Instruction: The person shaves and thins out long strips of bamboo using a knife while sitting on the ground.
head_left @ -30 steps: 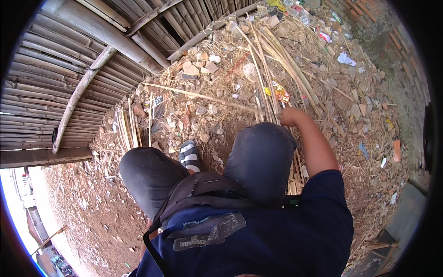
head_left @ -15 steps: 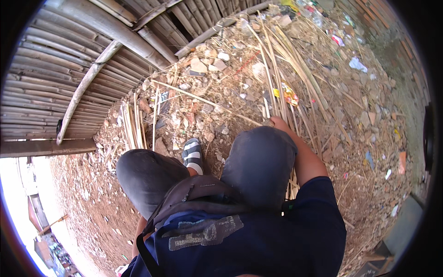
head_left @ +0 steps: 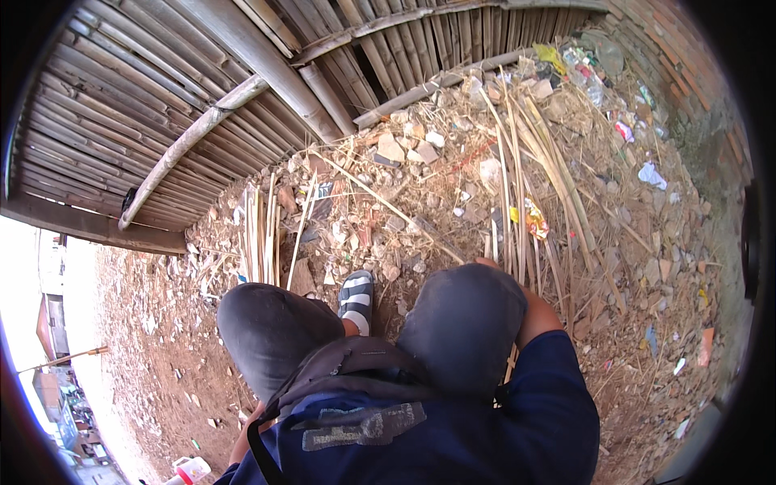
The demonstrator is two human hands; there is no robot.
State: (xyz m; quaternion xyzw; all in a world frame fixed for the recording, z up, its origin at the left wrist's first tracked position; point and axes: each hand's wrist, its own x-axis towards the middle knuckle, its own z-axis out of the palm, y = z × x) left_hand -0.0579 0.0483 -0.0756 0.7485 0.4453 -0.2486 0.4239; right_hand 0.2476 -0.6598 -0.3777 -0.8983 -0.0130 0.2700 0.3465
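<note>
Head view, far left: a slatted bamboo wall (head_left: pixel 178 153) leans over the ground, and below it a red-and-white object (head_left: pixel 190 469) sits at the lower edge. The person's left forearm (head_left: pixel 245 439) runs up beside the body; the left hand is hidden behind the leg, so its grip cannot be told. Beyond the left knee (head_left: pixel 275 331) a group of pale strips (head_left: pixel 259 238) lies on the stony soil. Next comes a foot in a dark sandal (head_left: pixel 356 299) with white bands. A long pale strip (head_left: pixel 375 193) slants from near the wall's foot down to the right hand (head_left: pixel 487 263). That hand is mostly covered by the right knee (head_left: pixel 465 315); whether its fingers pinch the strip cannot be told. Farther right lie more long strips (head_left: pixel 563 174), a yellow-and-red wrapper (head_left: pixel 533 220) among them, then a brick wall (head_left: pixel 667 48).
</note>
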